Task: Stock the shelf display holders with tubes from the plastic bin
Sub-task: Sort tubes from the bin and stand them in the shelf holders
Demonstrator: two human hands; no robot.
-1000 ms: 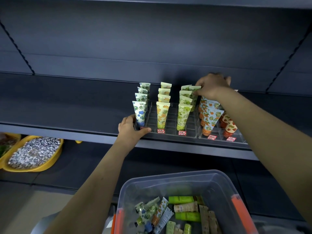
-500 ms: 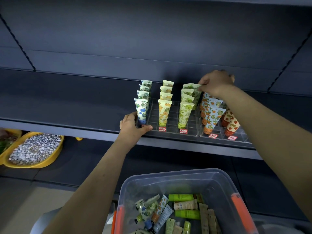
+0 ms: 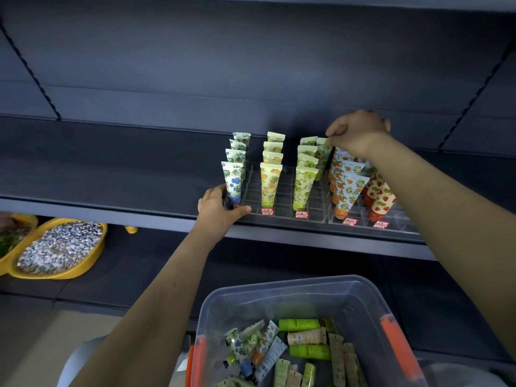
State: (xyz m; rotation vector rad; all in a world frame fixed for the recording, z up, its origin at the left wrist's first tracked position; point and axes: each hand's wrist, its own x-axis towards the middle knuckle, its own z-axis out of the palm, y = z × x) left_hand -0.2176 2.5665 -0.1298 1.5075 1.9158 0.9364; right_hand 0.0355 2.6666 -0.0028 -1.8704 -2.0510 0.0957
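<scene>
Pinching one green tube (image 3: 323, 157) at the back edge of the display holder (image 3: 283, 189) was the right hand (image 3: 357, 132); the left hand (image 3: 219, 212) gripped its front-left corner. Four blue tubes (image 3: 234, 180) and four yellow tubes (image 3: 270, 180) stood inside.

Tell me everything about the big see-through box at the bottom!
The bin is a clear, cloudy plastic box with rounded corners and no lid on. An orange clip sits on each side. It stands upright, close to the person, lower than the shelf. Inside, loose tubes lie jumbled: bright green, cream and flowery ones. The left hand and right hand are up at the shelf, not touching it. What it rests on is hidden.
</scene>
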